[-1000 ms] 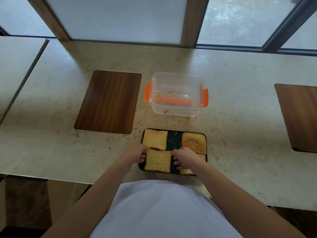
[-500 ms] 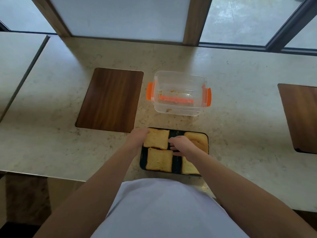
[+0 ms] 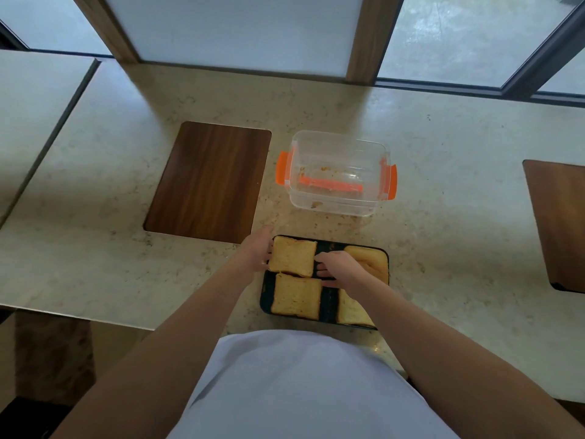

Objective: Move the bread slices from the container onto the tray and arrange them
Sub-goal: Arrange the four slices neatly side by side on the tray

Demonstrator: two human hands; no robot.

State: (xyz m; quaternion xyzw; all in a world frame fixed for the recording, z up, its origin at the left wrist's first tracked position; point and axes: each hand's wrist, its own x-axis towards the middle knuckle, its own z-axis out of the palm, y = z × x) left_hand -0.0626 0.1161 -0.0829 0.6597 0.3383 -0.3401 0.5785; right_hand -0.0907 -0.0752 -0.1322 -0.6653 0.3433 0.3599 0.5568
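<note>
Bread all on the tray, arranging under way

Bread slices now lie four to the tray (image 3: 265, 299), a dark one at the near edge of the table (image 3: 443, 248), just in front of the person. The container (image 3: 338, 172), clear with orange clips, stands just beyond the tray and holds only crumbs, so the moving looks done and the arranging is the step in hand.

The far-left slice (image 3: 292, 256) sits between the two hands. The left hand (image 3: 258, 248) is at the slice's left edge, over the tray's far-left corner, fingers loosely bent against the crust. The right hand (image 3: 340, 269) rests at its right edge, fingers spread and flat over the tray's middle gap. Neither grip is closed on the slice; both seem to press it from the sides rather than lift it.

The near-left slice (image 3: 296, 297) touches the far-left one. The far-right slice (image 3: 368, 261) and near-right slice (image 3: 351, 310) are partly hidden by the right forearm.

Next, by my judgement, comes a light nudge to square the far-left slice with its neighbours, with little force, since the bread would dent or tear easily.
</note>
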